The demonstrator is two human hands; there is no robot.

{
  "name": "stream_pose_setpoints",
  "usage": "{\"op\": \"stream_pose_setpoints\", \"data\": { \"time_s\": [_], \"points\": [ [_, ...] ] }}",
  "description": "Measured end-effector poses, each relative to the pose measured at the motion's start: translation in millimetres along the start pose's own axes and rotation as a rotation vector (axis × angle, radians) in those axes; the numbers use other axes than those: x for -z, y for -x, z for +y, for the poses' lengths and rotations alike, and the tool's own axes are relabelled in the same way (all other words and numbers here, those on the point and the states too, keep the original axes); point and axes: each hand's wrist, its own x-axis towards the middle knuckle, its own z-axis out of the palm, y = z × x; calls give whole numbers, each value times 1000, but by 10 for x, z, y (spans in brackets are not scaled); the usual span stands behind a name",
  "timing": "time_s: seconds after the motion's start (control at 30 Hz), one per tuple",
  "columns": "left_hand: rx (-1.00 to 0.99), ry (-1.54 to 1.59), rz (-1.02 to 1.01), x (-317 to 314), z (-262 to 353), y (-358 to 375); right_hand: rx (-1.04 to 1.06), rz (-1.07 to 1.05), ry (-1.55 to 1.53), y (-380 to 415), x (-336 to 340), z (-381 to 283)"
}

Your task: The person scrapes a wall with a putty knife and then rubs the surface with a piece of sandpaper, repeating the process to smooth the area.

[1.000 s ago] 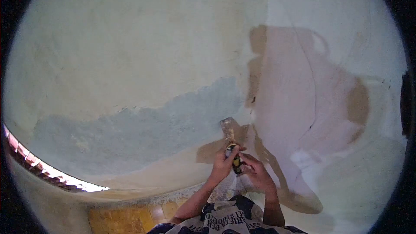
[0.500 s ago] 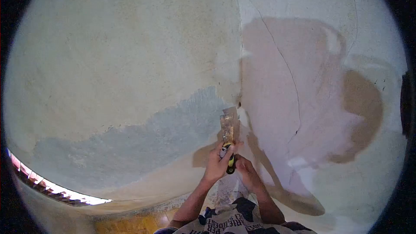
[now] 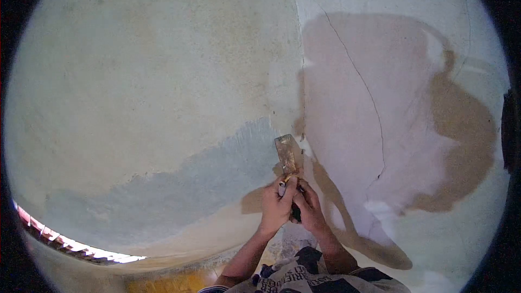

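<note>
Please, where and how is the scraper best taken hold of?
Grip the scraper by its dark handle, probably from the wearer's side, with a wrapping grip: the flat blade points up and away from the shirt, leaving the handle end nearest. The left hand and right hand cover most of the handle.

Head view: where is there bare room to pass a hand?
The left wall, above the grey patch and left of the corner; also the right wall, right of the long crack, partly shadowed. Crowded: low by the corner, where left hand and right hand hold the scraper.
</note>
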Motion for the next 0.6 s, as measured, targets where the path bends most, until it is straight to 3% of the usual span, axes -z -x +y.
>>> {"op": "stream_pose_setpoints", "data": {
  "time_s": [0.23,0.37,0.53,0.6],
  "points": [
    [-124,248,-52,19,248,80,27,54,161,127,-138,-228],
    [-56,203,-31,19,154,31,229,132,248,50,-162,-98],
    [82,174,-162,237,496,73,7,167,181,129,-364,-332],
    [-53,178,-94,229,462,126,131,182,227,189,-434,-362]
  ]
}}
